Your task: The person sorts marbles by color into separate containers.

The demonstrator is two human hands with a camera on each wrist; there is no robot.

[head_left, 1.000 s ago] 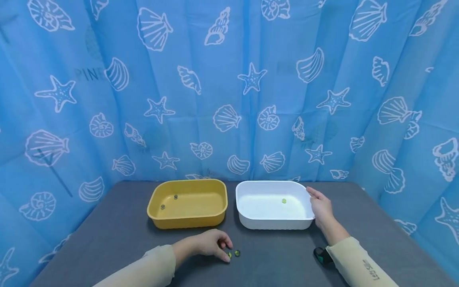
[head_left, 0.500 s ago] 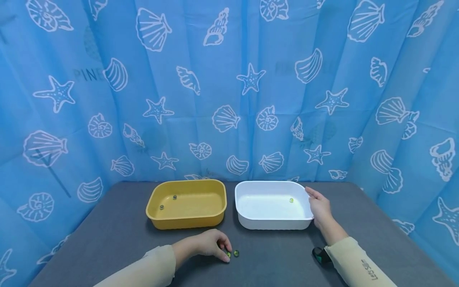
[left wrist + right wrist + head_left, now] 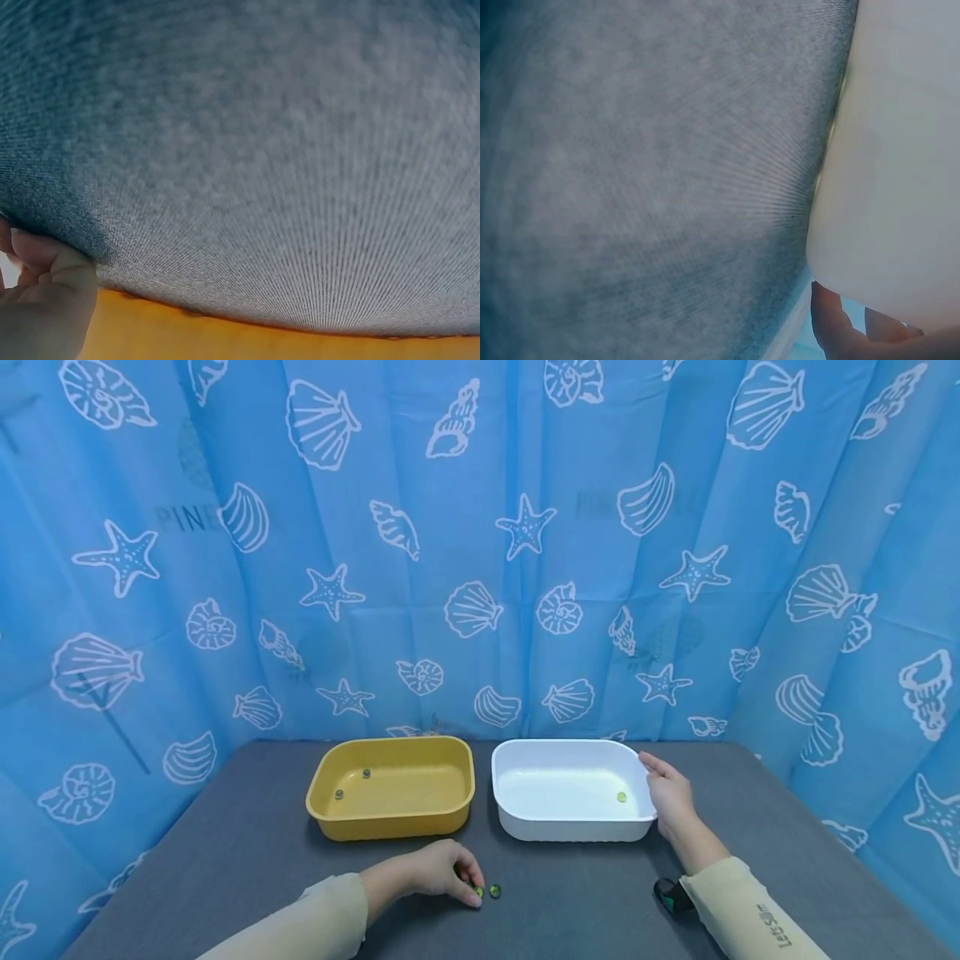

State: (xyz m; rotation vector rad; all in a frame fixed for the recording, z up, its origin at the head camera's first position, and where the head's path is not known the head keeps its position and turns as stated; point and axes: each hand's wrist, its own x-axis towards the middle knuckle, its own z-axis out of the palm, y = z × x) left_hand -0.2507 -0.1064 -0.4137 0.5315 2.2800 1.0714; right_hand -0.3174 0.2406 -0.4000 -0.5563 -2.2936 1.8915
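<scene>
My left hand (image 3: 442, 867) is low over the table, thumb and forefinger curled around a small green marble (image 3: 478, 892). A second green marble (image 3: 495, 891) lies on the table just right of the fingertips. My right hand (image 3: 671, 789) lies against the right end of the white tub (image 3: 573, 830), its fingers fairly straight along the outside near the rim. Inside that tub a yellow-green marble (image 3: 622, 797) sits toward the near right corner. In the left wrist view, the left hand (image 3: 45, 285) shows only partly, and its marble is out of sight.
To the left of the white tub stands a yellow tub (image 3: 393, 827) with two darker marbles (image 3: 366, 773) in it. A black object (image 3: 672, 895) shows beside the right sleeve. Behind the grey table (image 3: 225, 860) hangs a blue seashell curtain (image 3: 420, 568).
The marble in the white tub has rolled to the right and then toward the near side. Both hands have stayed about where they were.
</scene>
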